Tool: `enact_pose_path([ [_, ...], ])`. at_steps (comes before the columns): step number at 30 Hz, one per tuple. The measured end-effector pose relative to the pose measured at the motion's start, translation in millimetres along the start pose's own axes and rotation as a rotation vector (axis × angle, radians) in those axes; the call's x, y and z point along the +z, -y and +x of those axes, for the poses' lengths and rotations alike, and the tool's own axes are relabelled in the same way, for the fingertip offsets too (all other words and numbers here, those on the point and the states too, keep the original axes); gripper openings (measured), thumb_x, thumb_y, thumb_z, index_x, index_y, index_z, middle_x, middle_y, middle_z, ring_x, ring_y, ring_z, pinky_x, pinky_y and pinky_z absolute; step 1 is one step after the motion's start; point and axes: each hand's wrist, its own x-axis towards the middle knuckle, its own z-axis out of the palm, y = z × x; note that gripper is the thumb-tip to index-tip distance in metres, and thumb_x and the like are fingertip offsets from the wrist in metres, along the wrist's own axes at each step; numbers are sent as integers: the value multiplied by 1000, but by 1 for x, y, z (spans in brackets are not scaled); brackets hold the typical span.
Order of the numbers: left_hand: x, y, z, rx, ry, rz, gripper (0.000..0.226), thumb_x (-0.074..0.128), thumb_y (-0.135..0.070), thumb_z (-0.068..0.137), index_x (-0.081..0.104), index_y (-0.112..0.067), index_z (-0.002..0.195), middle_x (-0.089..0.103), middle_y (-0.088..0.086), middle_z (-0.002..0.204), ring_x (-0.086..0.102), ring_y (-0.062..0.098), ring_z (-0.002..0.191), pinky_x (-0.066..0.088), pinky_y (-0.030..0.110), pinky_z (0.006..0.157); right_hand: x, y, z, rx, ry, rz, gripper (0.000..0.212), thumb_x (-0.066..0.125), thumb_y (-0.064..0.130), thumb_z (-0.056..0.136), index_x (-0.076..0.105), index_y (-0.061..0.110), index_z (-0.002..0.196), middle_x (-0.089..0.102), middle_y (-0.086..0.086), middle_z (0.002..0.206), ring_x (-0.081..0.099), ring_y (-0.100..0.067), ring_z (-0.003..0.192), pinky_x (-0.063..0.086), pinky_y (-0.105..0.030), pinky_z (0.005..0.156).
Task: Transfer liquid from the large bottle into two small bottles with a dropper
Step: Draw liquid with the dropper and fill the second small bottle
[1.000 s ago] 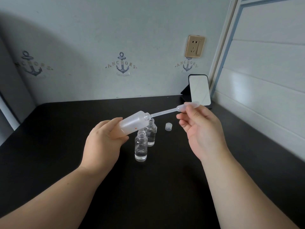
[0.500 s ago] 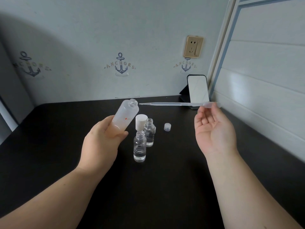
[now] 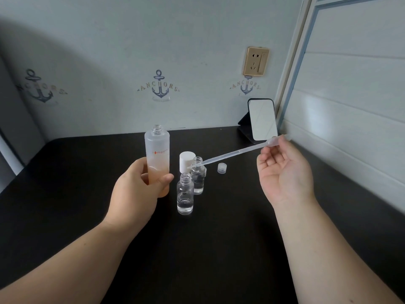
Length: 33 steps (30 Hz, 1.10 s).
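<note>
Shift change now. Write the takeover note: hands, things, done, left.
Left hand grips the big bottle, upright, uncapped.
Right hand pinches the dropper by its bulb, tip at the far small bottle's mouth.
Near small bottle stands open in front; both hold some clear liquid.
White cap and small cap lie on the table.
Left: release, refill, cap.

Frosted large bottle (image 3: 157, 148) with orange lettering – white cap (image 3: 187, 160), black table (image 3: 87, 172), gold socket (image 3: 256, 61).
</note>
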Motion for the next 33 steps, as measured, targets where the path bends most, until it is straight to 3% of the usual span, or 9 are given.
enact_pose_path([
  [4,0,0,1,-3,32,-2,59,73,-46,83,50,-30,135,54,-29,100,54,-4,88,37,12,66,-1,-1,1,-9,21,-39,31,65,17,95,76,15,67,70,2,77,63,-12,65,52,-21,63],
  [9,-3,-2,-3,4,62,-55,61,74,-48,81,47,-37,135,52,-34,97,52,-13,86,39,11,67,0,-1,1,-11,40,-62,30,65,18,95,78,17,68,71,2,78,64,-11,66,52,-21,64],
  [13,-12,-7,-12,12,30,-173,46,73,-28,86,46,-51,115,60,-29,105,60,-12,94,48,11,64,0,0,1,-13,58,-75,27,66,18,95,77,17,70,71,2,78,63,-12,66,53,-21,65],
  [16,-18,-11,-19,79,-91,-120,40,67,-17,86,49,-47,105,60,-17,100,57,-12,89,48,18,68,0,0,0,-14,65,-74,26,66,18,94,77,16,71,70,1,78,63,-12,67,53,-22,65],
  [19,-20,-14,-26,153,-127,-72,37,65,-11,86,52,-44,96,59,-17,90,57,-6,86,44,18,65,1,1,0,-19,84,-83,25,66,18,94,76,16,71,70,1,78,63,-12,66,53,-21,65],
  [22,-19,-17,-31,212,-30,-66,33,64,-13,87,56,-43,98,61,-25,94,61,4,84,49,21,65,0,1,0,-26,106,-91,22,67,19,92,76,16,73,69,1,79,62,-12,67,53,-21,65],
  [25,-18,-18,-34,245,113,-55,24,64,-25,86,62,-41,102,67,-21,97,64,12,75,55,26,66,0,1,0,-32,125,-110,21,67,19,92,75,17,73,69,2,80,62,-12,68,52,-22,66],
  [30,-13,-17,-32,243,299,18,25,69,-39,85,62,-42,109,66,-25,98,64,11,68,50,19,61,0,1,0,-44,125,-109,19,68,19,91,76,17,73,69,2,79,62,-12,67,53,-22,67],
  [33,-10,-17,-30,227,377,106,37,71,-55,79,59,-43,112,66,-19,91,62,6,73,47,14,64,1,0,0,-51,124,-110,19,68,18,91,75,16,73,69,1,79,62,-12,67,52,-22,66],
])
